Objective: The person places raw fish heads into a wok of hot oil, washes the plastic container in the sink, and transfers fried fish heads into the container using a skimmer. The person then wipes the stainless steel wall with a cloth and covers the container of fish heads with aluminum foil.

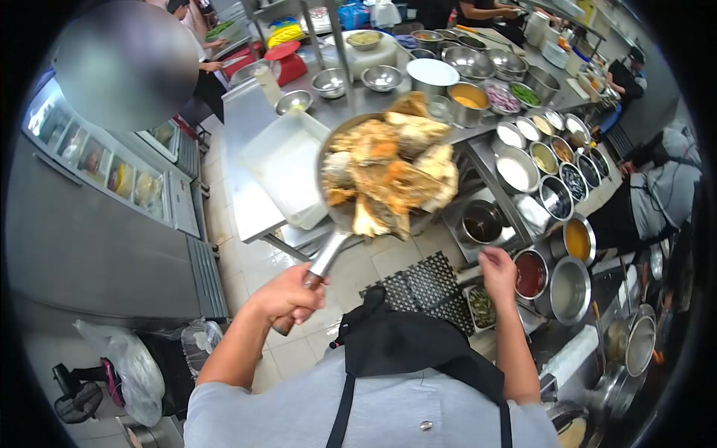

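My left hand (pixel 287 301) is wrapped round the handle of a round metal skimmer (pixel 323 257), held up over the floor by the steel table. Large golden-brown fried pieces (pixel 392 168), apparently fish, heap above its rim and hide most of the bowl. Just behind the skimmer, a translucent white plastic tub (pixel 280 160) sits on the table corner. My right hand (pixel 499 272) is raised with fingers curled and no object visible in it. Close to it are a pot of red sauce (pixel 531 274) and a pot of dark liquid (pixel 483 222).
Steel bowls (pixel 381 78) and a pot of orange liquid (pixel 469 101) stand on the steel table (pixel 246 190). Seasoning containers (pixel 517 168) line the right. A black perforated mat (pixel 414 287) covers floor tiles. A co-worker (pixel 661 198) stands at right; a glass-front fridge (pixel 104 160) is left.
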{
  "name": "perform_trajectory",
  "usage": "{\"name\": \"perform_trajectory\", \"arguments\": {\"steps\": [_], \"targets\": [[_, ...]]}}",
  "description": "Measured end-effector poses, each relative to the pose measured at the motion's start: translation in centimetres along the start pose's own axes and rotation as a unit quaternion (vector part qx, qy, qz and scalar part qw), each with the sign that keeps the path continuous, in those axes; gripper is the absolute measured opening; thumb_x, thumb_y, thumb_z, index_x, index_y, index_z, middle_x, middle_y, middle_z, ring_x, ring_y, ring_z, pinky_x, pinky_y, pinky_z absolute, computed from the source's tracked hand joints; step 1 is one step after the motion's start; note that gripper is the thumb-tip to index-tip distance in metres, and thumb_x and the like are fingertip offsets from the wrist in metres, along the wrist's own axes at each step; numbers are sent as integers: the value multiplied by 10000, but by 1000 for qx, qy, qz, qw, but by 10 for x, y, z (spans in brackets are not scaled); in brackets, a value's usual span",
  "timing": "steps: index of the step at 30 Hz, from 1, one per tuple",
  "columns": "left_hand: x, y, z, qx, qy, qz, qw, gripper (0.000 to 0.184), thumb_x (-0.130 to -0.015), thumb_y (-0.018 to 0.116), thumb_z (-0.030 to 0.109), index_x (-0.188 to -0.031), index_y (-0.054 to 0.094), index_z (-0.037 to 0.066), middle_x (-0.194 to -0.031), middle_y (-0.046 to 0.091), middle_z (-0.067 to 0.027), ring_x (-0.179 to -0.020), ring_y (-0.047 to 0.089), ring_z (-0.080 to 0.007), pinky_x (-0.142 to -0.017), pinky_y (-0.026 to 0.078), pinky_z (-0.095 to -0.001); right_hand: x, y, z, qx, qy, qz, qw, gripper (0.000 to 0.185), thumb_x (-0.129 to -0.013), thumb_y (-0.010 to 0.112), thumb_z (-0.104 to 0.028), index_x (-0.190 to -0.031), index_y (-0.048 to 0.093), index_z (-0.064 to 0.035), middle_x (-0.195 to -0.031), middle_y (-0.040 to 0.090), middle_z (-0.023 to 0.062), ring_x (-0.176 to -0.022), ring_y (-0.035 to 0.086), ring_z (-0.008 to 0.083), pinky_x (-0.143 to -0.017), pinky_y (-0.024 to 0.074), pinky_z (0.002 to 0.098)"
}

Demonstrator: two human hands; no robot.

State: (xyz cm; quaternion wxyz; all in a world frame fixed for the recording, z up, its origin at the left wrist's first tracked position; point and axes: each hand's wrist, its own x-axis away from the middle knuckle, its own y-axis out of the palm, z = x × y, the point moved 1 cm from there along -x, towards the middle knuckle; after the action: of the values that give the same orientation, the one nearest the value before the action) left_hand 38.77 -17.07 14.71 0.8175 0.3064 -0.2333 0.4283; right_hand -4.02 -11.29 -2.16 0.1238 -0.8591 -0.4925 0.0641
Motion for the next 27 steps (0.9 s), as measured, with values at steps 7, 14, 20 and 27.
{"name": "perform_trajectory", "arguments": {"steps": [7,14,20,27], "targets": [[9,-128,29,-30,55,187,980,375,-686,611,-72,-1009,435,2,-609,496,-34,-366,414,-89,-348,383,-273,-87,251,-114,-120,292,-292,903,606,-831,664,-468,-1097,562,67,-967,647,154,-826,664,235,-634,541,306],[-19,-192,47,-154,9,239,959,286,-704,621,-26,-885,408,37,-616,493,-35,-393,450,-96,-365,414,-294,-91,361,-109,-197,325,-325,866,364,-916,604,-268,-1032,535,70,-928,623,176,-790,653,244,-661,554,335],[-50,-220,72,-414,69,428,800,305,-698,625,29,-945,453,-22,-715,568,-165,-621,589,-298,-577,473,-398,-86,358,-111,-211,309,-286,882,337,-921,601,-262,-1002,543,60,-827,626,134,-665,640,197,-578,558,297],[-50,-228,104,-439,114,522,723,350,-708,593,12,-1024,457,-54,-802,614,-253,-781,615,-412,-722,478,-451,-90,359,-113,-200,325,-280,881,317,-937,577,-249,-1013,511,51,-893,603,133,-701,624,180,-622,557,289]]}}
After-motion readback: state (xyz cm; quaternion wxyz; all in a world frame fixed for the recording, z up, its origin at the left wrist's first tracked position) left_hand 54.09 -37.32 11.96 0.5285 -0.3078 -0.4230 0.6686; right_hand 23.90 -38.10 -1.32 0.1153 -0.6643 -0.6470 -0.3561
